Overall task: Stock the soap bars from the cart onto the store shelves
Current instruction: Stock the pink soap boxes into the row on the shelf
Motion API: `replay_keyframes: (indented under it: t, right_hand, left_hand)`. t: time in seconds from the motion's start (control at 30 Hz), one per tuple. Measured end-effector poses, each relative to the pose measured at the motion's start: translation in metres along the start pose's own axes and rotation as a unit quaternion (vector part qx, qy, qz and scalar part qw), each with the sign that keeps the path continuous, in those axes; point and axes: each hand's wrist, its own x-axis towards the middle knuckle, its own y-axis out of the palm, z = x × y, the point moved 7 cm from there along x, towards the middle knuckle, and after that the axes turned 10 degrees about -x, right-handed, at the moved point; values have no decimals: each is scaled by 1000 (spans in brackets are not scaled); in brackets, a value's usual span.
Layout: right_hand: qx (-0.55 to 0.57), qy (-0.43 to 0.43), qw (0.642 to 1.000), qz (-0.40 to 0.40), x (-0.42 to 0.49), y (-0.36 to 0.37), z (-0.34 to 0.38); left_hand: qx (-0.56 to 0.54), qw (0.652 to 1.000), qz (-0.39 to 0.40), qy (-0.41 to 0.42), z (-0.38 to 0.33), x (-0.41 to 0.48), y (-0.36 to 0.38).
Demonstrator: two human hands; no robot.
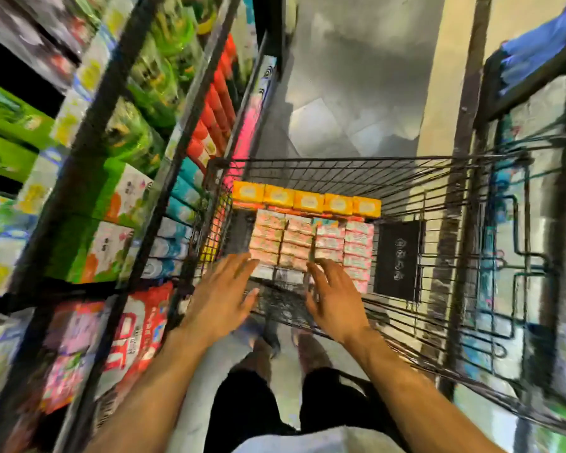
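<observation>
Cart (340, 171) holds pink soap bars (311, 243) in four columns running away from the person, each bar's long axis across the cart. Yellow boxes (307, 202) line the far end. Left hand (219, 295) and right hand (334, 299) hover over the near bars, fingers spread, holding nothing. Shelves (89, 135) stand left.

Wire cart (406, 178): black. Soap boxes along its far edge (306, 201): orange-yellow, pale oval label. Soap bars in stacks (311, 245): pink-white, speckled print. Card in cart (396, 259): black, white marks.
</observation>
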Motion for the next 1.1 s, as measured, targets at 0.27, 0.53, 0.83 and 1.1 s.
replay_keyframes:
  t: [0.27,0.53,0.83,1.1]
  right_hand:
    - [16,54,997,55,53,104,-36]
    - [41,42,994,90,99,186,-57]
    - [-51,4,998,26,102,216,-54]
    - [3,4,1000,26,98,183,-49]
  left_hand:
    - [36,992,123,12,70,86,113]
    - [39,991,122,30,121,122,179]
    - [35,994,84,58,138,127,200]
    - [27,996,73,30,125,117,166]
